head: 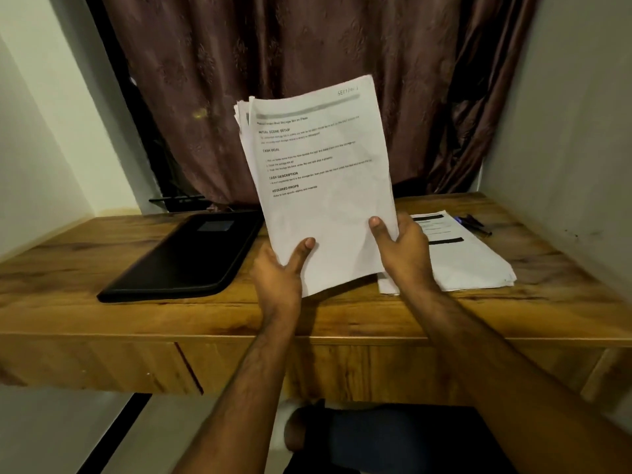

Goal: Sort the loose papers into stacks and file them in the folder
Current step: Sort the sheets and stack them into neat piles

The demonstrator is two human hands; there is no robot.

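Wooden desk [102, 268] before a brown curtain [273, 63]; left hand [277, 271] and right hand [403, 251] clasp a paper sheaf [325, 186].

Single wide-angle view from head height, facing forward and down across a wooden desk [102, 265] toward a brown curtain [307, 63] behind it. Close in: both forearms reaching up from the bottom edge, left hand [278, 271] and right hand [403, 254] near centre. Walls curved at both sides by lens distortion.

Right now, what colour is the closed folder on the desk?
Black, with a small greyish label; the folder shows best in the head view.
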